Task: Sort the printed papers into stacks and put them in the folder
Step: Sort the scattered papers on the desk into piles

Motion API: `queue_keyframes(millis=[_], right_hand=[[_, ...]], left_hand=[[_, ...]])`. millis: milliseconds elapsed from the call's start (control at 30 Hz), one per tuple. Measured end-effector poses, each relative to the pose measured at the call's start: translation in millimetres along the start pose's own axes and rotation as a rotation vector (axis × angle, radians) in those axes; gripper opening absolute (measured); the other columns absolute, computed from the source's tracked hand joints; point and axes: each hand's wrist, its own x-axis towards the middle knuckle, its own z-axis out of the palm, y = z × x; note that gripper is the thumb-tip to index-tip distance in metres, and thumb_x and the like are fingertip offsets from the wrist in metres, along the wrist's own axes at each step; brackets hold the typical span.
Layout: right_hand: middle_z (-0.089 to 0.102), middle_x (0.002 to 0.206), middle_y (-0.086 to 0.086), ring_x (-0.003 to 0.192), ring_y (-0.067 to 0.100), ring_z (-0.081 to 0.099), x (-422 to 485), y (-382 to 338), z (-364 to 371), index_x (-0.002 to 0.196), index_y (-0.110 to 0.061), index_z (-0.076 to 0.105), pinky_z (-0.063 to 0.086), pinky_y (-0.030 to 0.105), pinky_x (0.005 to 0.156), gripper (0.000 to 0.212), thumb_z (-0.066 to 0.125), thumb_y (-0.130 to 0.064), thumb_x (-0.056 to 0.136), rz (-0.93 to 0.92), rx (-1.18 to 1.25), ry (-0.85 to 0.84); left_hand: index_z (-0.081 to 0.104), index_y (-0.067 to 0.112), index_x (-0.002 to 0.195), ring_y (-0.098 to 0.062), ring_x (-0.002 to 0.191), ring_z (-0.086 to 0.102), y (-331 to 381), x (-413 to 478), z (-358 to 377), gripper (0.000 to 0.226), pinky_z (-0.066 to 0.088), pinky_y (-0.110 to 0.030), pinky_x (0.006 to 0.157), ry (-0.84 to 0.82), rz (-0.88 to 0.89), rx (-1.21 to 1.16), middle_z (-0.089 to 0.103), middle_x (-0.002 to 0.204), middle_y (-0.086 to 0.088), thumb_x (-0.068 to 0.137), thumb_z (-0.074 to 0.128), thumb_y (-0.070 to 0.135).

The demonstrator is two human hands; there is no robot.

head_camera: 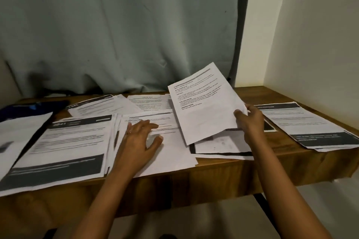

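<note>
While the right hand [250, 120] holds a white printed sheet [202, 106] lifted and tilted above the middle of the brown wooden tabletop [250, 94], its grip pinching the sheet's right edge with the thumb on the printed face, the left hand [139, 137] lies flat with fingers spread, its grip open, on the loose white pages [171, 155] at the centre front. Just left of these sits a fanned stack with dark bands [64, 145], its lower edge jutting past the tabletop's front edge. A plain white sheet [19, 132] lies at the far left, covering part of a dark blue folder [29, 107] at the back left corner. More printed pages [108, 105] are spread along the back edge, close to the grey-green curtain [116, 25]. Under the raised sheet lie black-bordered pages [223, 149], reaching the front edge. A smaller dark-banded stack [303, 124] lies by the right edge and overhangs it, well apart from the centre pages. Bare wood shows between them and at the back right corner beside the white wall [310, 25].
</note>
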Motion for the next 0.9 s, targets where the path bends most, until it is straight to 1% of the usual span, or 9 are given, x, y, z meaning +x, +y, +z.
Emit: queue_keyframes(millis=[67, 133, 233, 300, 433, 533, 600, 700, 900], right_hand=[[0.056, 0.128, 0.008, 0.11, 0.028, 0.056, -11.6, 0.1, 19.7, 0.126, -0.016, 0.053, 0.055, 0.046, 0.087, 0.034, 0.059, -0.017, 0.092, 0.025, 0.0, -0.048], [0.053, 0.131, 0.007, 0.113, 0.027, 0.054, -25.9, -0.2, 40.0, 0.127, -0.016, 0.052, 0.053, 0.043, 0.088, 0.035, 0.059, -0.017, 0.093, 0.03, 0.007, -0.091], [0.055, 0.128, 0.007, 0.107, 0.024, 0.054, -45.5, -2.7, 66.8, 0.126, -0.017, 0.052, 0.053, 0.039, 0.083, 0.033, 0.057, -0.017, 0.093, 0.01, 0.025, -0.138], [0.055, 0.124, 0.006, 0.105, 0.025, 0.055, -58.4, -5.5, 84.2, 0.122, -0.017, 0.052, 0.054, 0.039, 0.08, 0.029, 0.056, -0.018, 0.093, 0.003, 0.028, -0.176], [0.059, 0.117, 0.006, 0.102, 0.026, 0.058, -80.5, -8.6, 113.1, 0.116, -0.017, 0.052, 0.053, 0.043, 0.087, 0.024, 0.055, -0.014, 0.092, -0.004, 0.057, -0.234], [0.057, 0.108, 0.003, 0.099, 0.025, 0.058, -95.9, -10.3, 129.9, 0.11, -0.019, 0.049, 0.052, 0.047, 0.09, 0.021, 0.055, -0.012, 0.091, 0.01, 0.075, -0.255], [0.058, 0.108, 0.004, 0.1, 0.026, 0.059, -104.9, -12.1, 139.5, 0.107, -0.022, 0.047, 0.051, 0.049, 0.091, 0.022, 0.054, -0.011, 0.09, 0.02, 0.088, -0.265], [0.059, 0.113, 0.006, 0.102, 0.026, 0.059, -118.5, -16.0, 151.0, 0.113, -0.02, 0.046, 0.051, 0.048, 0.091, 0.026, 0.053, -0.01, 0.09, 0.022, 0.103, -0.275], [0.056, 0.125, 0.01, 0.109, 0.028, 0.057, -148.0, -24.5, 173.1, 0.124, -0.017, 0.041, 0.051, 0.044, 0.093, 0.034, 0.051, -0.008, 0.092, 0.004, 0.082, -0.358]], left_hand=[[0.06, 0.022, 0.124, -0.021, 0.129, 0.046, -22.0, -9.0, -15.0, 0.06, 0.01, -0.033, 0.114, -0.009, -0.03, 0.064, 0.055, 0.135, -0.004, 0.085, 0.038, 0.061], [0.06, 0.021, 0.124, -0.022, 0.129, 0.045, -39.5, -18.5, -32.3, 0.052, 0.01, -0.035, 0.115, 0.006, -0.074, 0.118, 0.055, 0.136, -0.005, 0.089, 0.045, 0.055], [0.057, 0.02, 0.128, -0.024, 0.131, 0.043, -63.5, -32.0, -53.9, 0.044, 0.01, -0.041, 0.118, 0.033, -0.164, 0.169, 0.051, 0.139, -0.005, 0.094, 0.05, 0.047], [0.054, 0.02, 0.131, -0.025, 0.132, 0.042, -80.1, -42.1, -67.4, 0.054, 0.011, -0.045, 0.118, 0.001, -0.224, 0.208, 0.05, 0.141, -0.006, 0.091, 0.042, 0.055], [0.049, 0.018, 0.136, -0.027, 0.136, 0.037, -107.0, -63.1, -86.2, 0.071, 0.008, -0.048, 0.118, -0.05, -0.31, 0.233, 0.046, 0.144, -0.007, 0.084, 0.028, 0.062], [0.038, 0.024, 0.145, -0.025, 0.144, 0.025, -123.8, -77.0, -91.6, 0.09, 0.002, -0.047, 0.118, -0.142, -0.317, 0.301, 0.034, 0.153, -0.006, 0.077, 0.009, 0.076], [0.031, 0.03, 0.148, -0.021, 0.147, 0.017, -132.2, -84.4, -91.7, 0.098, -0.001, -0.045, 0.118, -0.179, -0.319, 0.332, 0.025, 0.157, -0.003, 0.071, -0.002, 0.081], [0.031, 0.033, 0.148, -0.017, 0.146, 0.019, -139.0, -92.2, -88.9, 0.109, 0.001, -0.043, 0.119, -0.16, -0.298, 0.371, 0.026, 0.157, 0.001, 0.066, -0.016, 0.086], [0.039, 0.029, 0.145, -0.017, 0.143, 0.027, -142.3, -91.8, -85.9, 0.104, 0.011, -0.038, 0.118, -0.108, -0.281, 0.304, 0.037, 0.152, -0.001, 0.072, -0.012, 0.084]])
